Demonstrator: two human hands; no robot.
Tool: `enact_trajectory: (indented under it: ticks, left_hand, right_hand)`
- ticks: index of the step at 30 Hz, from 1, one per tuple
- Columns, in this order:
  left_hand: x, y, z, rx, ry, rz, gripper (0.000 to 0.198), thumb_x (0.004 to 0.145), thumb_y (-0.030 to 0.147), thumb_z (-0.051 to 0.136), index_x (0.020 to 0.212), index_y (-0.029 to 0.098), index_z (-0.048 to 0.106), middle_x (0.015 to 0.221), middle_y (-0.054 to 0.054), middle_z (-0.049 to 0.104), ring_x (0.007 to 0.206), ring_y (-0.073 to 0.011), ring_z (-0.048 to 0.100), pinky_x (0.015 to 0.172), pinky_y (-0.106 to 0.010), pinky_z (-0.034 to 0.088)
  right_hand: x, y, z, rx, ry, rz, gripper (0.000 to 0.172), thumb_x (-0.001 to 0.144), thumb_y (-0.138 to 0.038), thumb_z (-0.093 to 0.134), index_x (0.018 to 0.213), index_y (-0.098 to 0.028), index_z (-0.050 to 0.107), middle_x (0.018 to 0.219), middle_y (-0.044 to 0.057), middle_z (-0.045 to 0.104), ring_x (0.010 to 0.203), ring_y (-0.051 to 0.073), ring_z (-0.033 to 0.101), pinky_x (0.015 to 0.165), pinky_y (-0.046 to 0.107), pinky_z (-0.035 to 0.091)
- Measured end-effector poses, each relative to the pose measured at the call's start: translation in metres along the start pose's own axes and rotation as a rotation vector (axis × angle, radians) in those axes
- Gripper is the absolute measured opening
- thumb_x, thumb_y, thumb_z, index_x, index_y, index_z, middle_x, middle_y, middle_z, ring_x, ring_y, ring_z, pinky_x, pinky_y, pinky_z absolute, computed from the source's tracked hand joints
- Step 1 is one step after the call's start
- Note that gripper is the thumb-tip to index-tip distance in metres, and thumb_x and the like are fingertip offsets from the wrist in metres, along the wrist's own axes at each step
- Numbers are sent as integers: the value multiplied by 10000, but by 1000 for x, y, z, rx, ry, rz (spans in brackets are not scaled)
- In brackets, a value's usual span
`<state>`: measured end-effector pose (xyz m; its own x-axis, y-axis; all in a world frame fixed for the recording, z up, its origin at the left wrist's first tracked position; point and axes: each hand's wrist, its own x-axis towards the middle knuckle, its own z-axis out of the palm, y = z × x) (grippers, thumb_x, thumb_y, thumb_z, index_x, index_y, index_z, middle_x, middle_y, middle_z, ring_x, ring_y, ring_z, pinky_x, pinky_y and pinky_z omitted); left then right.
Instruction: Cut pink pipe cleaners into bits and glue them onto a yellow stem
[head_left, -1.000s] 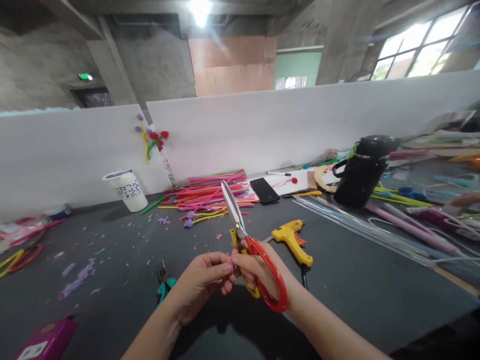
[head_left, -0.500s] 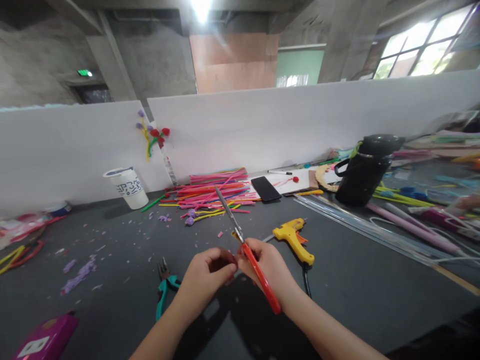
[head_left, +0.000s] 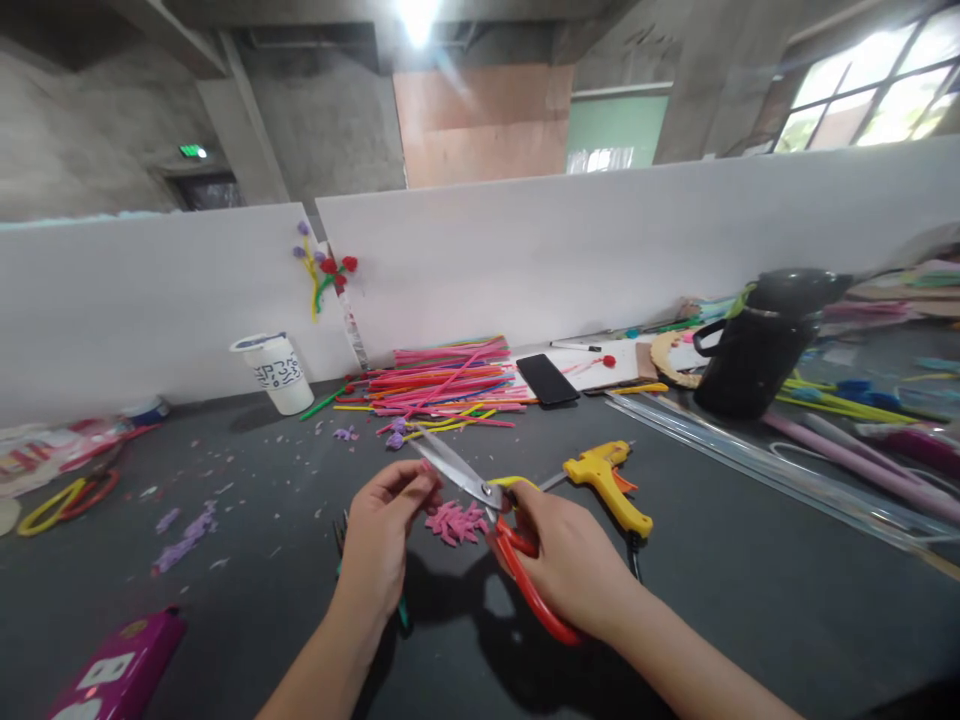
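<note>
The pink bit in the left fingers is too small to identify, the pliers mostly hidden.

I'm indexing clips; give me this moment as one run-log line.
left hand: apparently pinching pink piece | right hand: holding scissors | between hands: pink clippings on table | nearby: yellow glue gun

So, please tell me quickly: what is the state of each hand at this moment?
Left hand: closed, pinching what looks like a small pink piece.
Right hand: closed on the scissors.
</note>
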<state>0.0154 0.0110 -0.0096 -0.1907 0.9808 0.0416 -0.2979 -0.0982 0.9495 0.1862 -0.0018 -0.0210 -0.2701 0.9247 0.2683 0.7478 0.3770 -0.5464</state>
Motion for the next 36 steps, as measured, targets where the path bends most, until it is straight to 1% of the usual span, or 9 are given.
enact_trajectory:
  ticks: [3,5,10,21,28,36]
  left_hand:
    - [0,3,0,-51,21,26,55,605,167,674,645,145,644,584,23,614,539,-77,524,551,-175,407]
    - [-2,5,2,-54,23,39,73,606,184,679,658,142,650,601,13,620,554,-84,523,557,-181,411]
    - [-4,5,4,-65,9,11,80,607,192,681,654,139,646,590,13,612,542,-81,516,547,-181,412]
    - [-1,1,0,-102,-55,-7,49,641,168,660,672,132,648,610,11,617,542,-68,529,546,-166,424]
    - [1,2,-2,-100,-105,-14,29,671,157,645,672,129,646,589,21,596,534,-56,516,548,-153,416]
    - [2,1,-3,-114,-108,-22,18,669,150,648,669,133,641,592,25,598,533,-56,527,550,-151,424]
  right_hand:
    - [-4,5,0,-186,-13,-64,265,794,-421,456,844,-173,533,723,48,617,633,190,559,546,255,307]
    - [-5,9,2,-270,-26,-78,324,809,-464,423,828,-161,538,724,66,629,638,205,577,551,266,307]
    - [-8,14,5,-382,-23,-106,360,815,-494,403,809,-162,540,702,68,635,629,217,591,546,275,307]
    - [-10,17,6,-425,20,-147,345,818,-492,414,773,-169,527,674,58,631,613,213,595,550,277,327]
    - [-9,19,6,-483,68,-197,327,814,-477,429,756,-168,519,644,54,623,596,220,591,535,285,310]
    - [-9,17,4,-486,43,-180,350,819,-493,413,740,-170,524,609,48,618,559,207,586,508,277,273]
